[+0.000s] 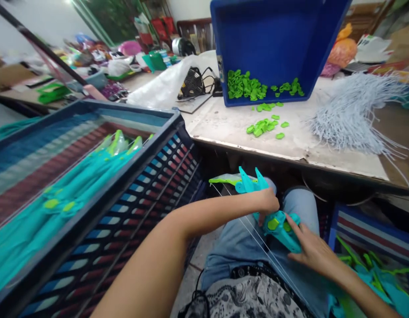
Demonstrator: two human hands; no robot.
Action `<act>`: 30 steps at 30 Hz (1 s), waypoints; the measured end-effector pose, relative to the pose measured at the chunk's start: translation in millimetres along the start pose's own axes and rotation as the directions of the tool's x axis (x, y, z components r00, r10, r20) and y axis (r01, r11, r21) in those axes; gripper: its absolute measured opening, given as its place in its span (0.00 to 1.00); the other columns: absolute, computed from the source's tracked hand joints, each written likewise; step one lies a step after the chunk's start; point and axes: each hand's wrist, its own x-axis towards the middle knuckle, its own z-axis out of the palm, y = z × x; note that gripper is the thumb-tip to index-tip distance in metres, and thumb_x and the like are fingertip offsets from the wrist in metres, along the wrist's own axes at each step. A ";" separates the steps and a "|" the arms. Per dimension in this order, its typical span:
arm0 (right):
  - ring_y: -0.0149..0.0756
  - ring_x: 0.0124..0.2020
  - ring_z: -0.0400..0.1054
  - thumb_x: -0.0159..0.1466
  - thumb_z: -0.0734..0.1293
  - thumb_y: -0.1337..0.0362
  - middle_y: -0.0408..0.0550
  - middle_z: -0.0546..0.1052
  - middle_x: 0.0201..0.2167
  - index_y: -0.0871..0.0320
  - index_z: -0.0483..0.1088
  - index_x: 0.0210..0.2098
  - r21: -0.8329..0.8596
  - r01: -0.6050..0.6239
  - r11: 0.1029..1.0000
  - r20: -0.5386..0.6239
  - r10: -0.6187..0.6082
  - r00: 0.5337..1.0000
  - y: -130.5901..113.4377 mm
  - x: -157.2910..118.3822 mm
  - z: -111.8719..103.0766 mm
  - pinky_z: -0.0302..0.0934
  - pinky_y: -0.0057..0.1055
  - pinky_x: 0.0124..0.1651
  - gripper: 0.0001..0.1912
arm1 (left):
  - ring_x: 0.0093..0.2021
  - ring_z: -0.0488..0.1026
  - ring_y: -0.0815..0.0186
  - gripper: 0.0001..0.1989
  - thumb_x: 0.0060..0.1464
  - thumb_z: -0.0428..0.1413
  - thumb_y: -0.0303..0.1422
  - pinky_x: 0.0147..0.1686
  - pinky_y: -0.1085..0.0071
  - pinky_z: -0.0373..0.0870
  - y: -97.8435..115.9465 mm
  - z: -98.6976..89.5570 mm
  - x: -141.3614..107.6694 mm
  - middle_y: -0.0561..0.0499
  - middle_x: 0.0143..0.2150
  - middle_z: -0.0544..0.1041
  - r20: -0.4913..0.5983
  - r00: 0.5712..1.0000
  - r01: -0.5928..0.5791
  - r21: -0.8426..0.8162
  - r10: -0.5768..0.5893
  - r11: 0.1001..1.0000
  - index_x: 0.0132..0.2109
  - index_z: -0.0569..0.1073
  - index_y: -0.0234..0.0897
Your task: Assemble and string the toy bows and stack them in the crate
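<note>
A teal plastic toy piece (284,235) with light green parts and a bow-like arm with white strings lies across my lap. My left hand (268,202) is wrapped round its middle, below two pointed teal prongs (252,180); its fingertips are mostly hidden. My right hand (307,247) holds the lower teal body from the right, its fingers along the side beside the green parts. The green bow arm (224,180) sticks out to the left, and thin white strings run from its tip down over my lap.
A dark crate (158,185) with similar teal pieces stands at left, another crate (373,225) at lower right. On the white worktop (224,128) are a tipped blue bin (273,39), small green parts (262,126), a bundle of white strings (346,115) and a small fan (192,82).
</note>
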 end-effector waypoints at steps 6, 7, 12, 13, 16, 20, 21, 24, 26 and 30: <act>0.48 0.37 0.67 0.58 0.61 0.71 0.58 0.69 0.45 0.43 0.46 0.67 -0.427 -0.020 0.904 -0.441 -0.188 0.878 -3.8 -24.1 -53.5 0.61 0.42 0.36 0.40 | 0.42 0.72 0.58 0.13 0.61 0.45 0.26 0.46 0.62 0.64 22.4 -26.8 -65.8 0.40 0.39 0.76 -0.402 0.912 0.057 0.318 0.081 0.946 0.43 0.73 0.29; 0.50 0.40 0.67 0.60 0.60 0.72 0.57 0.68 0.47 0.41 0.48 0.66 -0.452 -0.046 0.891 -0.481 -0.199 0.854 -6.6 -24.6 -56.9 0.61 0.44 0.39 0.39 | 0.44 0.71 0.58 0.14 0.62 0.42 0.25 0.49 0.61 0.62 24.6 -22.1 -72.8 0.41 0.40 0.76 -0.483 0.875 0.145 0.343 0.042 0.928 0.45 0.72 0.28; 0.49 0.43 0.66 0.60 0.57 0.77 0.56 0.71 0.47 0.38 0.45 0.67 -0.477 -0.010 0.879 -0.535 -0.282 0.796 -18.4 -13.9 -6.9 0.60 0.45 0.42 0.41 | 0.51 0.70 0.59 0.16 0.63 0.42 0.26 0.53 0.63 0.60 42.8 58.7 -82.2 0.42 0.49 0.75 -0.534 0.823 0.388 0.275 -0.196 0.880 0.52 0.70 0.30; 0.50 0.44 0.66 0.61 0.56 0.77 0.56 0.71 0.47 0.39 0.42 0.67 -0.461 -0.002 0.887 -0.555 -0.287 0.781 -19.0 -13.3 10.4 0.61 0.44 0.42 0.41 | 0.52 0.70 0.58 0.16 0.63 0.42 0.27 0.52 0.63 0.61 48.9 76.3 -83.0 0.42 0.52 0.74 -0.513 0.822 0.416 0.245 -0.248 0.876 0.53 0.70 0.30; 0.53 0.49 0.65 0.63 0.56 0.76 0.59 0.72 0.50 0.47 0.35 0.69 -0.387 0.002 0.922 -0.610 -0.258 0.750 -18.3 -19.3 49.5 0.60 0.46 0.46 0.41 | 0.54 0.68 0.55 0.16 0.63 0.43 0.30 0.48 0.60 0.63 64.9 102.4 -87.4 0.38 0.57 0.70 -0.435 0.830 0.457 0.173 -0.348 0.873 0.53 0.68 0.31; 0.52 0.52 0.63 0.64 0.57 0.73 0.58 0.72 0.52 0.54 0.38 0.69 -0.318 0.016 0.948 -0.583 -0.209 0.785 -16.1 -27.0 53.1 0.58 0.47 0.52 0.38 | 0.46 0.71 0.57 0.15 0.62 0.45 0.28 0.42 0.62 0.66 56.5 75.6 -81.8 0.38 0.47 0.74 -0.263 0.902 0.378 0.105 -0.341 0.920 0.53 0.67 0.28; 0.51 0.51 0.64 0.64 0.57 0.72 0.56 0.72 0.52 0.53 0.40 0.69 -0.310 0.017 0.951 -0.569 -0.200 0.798 -14.9 -26.3 48.7 0.57 0.48 0.52 0.37 | 0.44 0.71 0.57 0.15 0.60 0.48 0.29 0.40 0.63 0.67 49.4 65.0 -77.1 0.38 0.44 0.74 -0.193 0.925 0.347 0.082 -0.327 0.934 0.52 0.67 0.28; 0.50 0.50 0.65 0.65 0.57 0.69 0.55 0.72 0.50 0.51 0.51 0.66 -0.300 0.043 0.953 -0.532 -0.205 0.821 -7.8 -20.9 34.8 0.59 0.48 0.51 0.31 | 0.45 0.70 0.53 0.25 0.47 0.62 0.35 0.38 0.64 0.68 29.8 40.7 -61.8 0.36 0.45 0.73 0.030 0.964 0.265 0.009 -0.265 0.964 0.50 0.68 0.28; 0.50 0.49 0.65 0.65 0.57 0.67 0.57 0.71 0.50 0.52 0.57 0.63 -0.302 0.055 0.952 -0.501 -0.208 0.840 -0.5 -17.9 27.7 0.61 0.47 0.49 0.26 | 0.46 0.71 0.52 0.30 0.40 0.66 0.37 0.36 0.65 0.69 24.4 35.5 -55.1 0.34 0.46 0.74 0.110 0.968 0.231 -0.034 -0.226 0.972 0.51 0.68 0.30; 0.47 0.45 0.68 0.66 0.56 0.62 0.55 0.73 0.48 0.54 0.59 0.61 -0.255 0.041 0.966 -0.457 -0.158 0.875 15.9 -20.2 19.2 0.62 0.44 0.47 0.24 | 0.38 0.75 0.54 0.23 0.44 0.59 0.28 0.30 0.65 0.69 31.8 46.9 -56.2 0.37 0.38 0.77 0.125 0.957 0.275 -0.105 -0.262 0.956 0.50 0.68 0.32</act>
